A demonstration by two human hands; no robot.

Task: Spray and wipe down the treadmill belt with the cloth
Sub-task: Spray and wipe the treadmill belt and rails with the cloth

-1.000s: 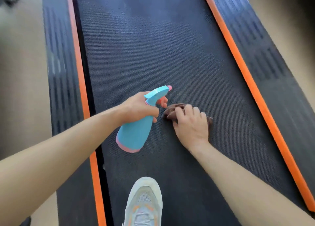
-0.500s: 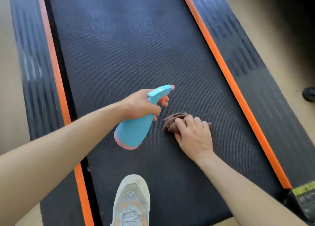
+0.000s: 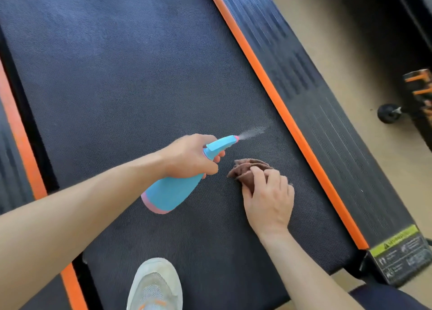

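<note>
Whereas a second ago the nozzle was dry, a thin grey mist (image 3: 253, 132) now leaves the pink tip of the spray bottle (image 3: 173, 193) and fans out towards the right-hand orange strip (image 3: 280, 104). The bottle lies flatter than before, its nozzle aimed up and to the right. The view has also swung right, so the treadmill's rear right corner with its yellow-and-black warning label (image 3: 397, 251) has come into sight. The cloth has kept its place under the right hand.

The left hand (image 3: 189, 156) grips the neck of the blue bottle, held just above the treadmill belt (image 3: 140, 76). Its fingers (image 3: 221, 154) are curled round the trigger under the spray head, and the thumb wraps over the top.

The right hand (image 3: 268, 200) rests on the belt just right of the bottle. Its fingers (image 3: 259, 172) are bent and press down on a bunched brown cloth (image 3: 245, 169), gathering it beneath the fingertips. The cloth lies on the belt, between the bottle's nozzle and the right orange strip, and pokes out ahead of the hand.

Counted: one spray bottle, one cloth, two hands, and one pale shoe (image 3: 155, 286) standing on the belt at the bottom edge. Two orange strips border the belt, the left one (image 3: 21, 134) partly cut off. There is one warning label. One small black wheel (image 3: 389, 113) sits on the beige floor (image 3: 339, 29) to the right.
</note>
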